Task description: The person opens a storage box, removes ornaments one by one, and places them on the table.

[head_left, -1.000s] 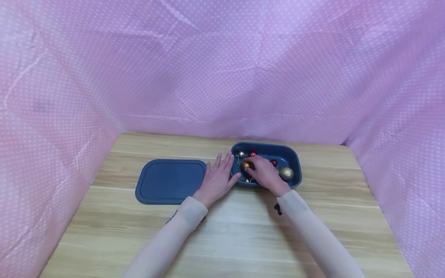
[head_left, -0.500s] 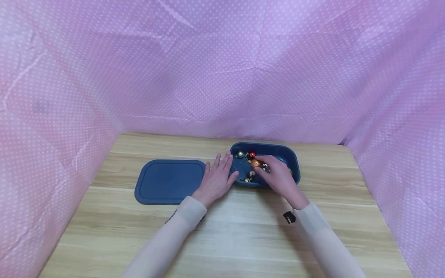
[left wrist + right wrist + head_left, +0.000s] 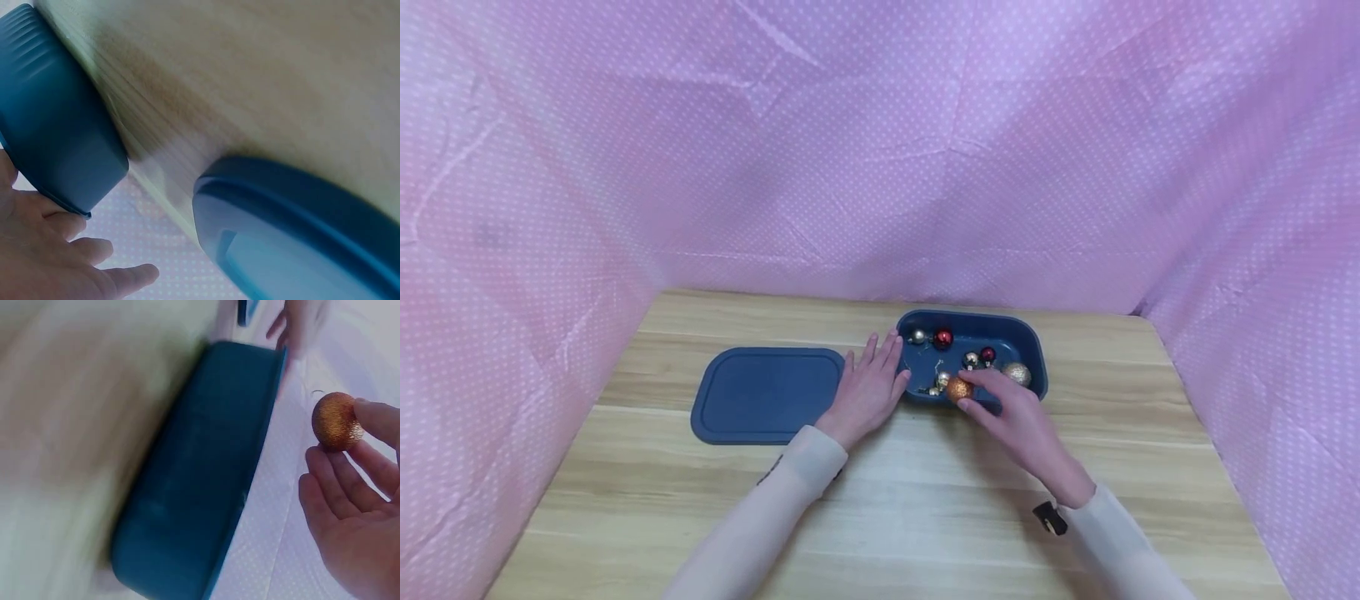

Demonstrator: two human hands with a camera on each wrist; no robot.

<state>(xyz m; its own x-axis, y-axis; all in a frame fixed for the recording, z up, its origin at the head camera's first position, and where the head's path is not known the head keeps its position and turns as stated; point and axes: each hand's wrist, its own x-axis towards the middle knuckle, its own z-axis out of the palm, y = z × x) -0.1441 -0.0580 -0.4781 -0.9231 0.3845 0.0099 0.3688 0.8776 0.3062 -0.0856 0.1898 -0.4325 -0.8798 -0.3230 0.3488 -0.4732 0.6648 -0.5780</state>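
Note:
Thumb and fingertips of my right hand [image 3: 1022, 425] pinch an orange glittery bauble [image 3: 958, 389]. In the right wrist view this bauble [image 3: 334, 422] is above the box's rim, with a thin hook on it. My left hand [image 3: 867, 393] rests with straight, spread fingers at the left rim of a dark blue box [image 3: 970, 315]. Inside the box lie a red bauble [image 3: 942, 337], a dark red one [image 3: 987, 355], a large pale gold one [image 3: 1017, 374] and several small shiny gold ones. The left wrist view shows fingertips right at the box's edge.
A flat dark blue lid [image 3: 767, 396] lies on the wooden table [image 3: 865, 525] left of the box, close beside the left hand. Pink dotted cloth [image 3: 880, 167] encloses the table at the back and both sides.
The right hand has lifted the orange bauble from the box's left part and carried it right and toward the front rim. The left hand has stayed in place.

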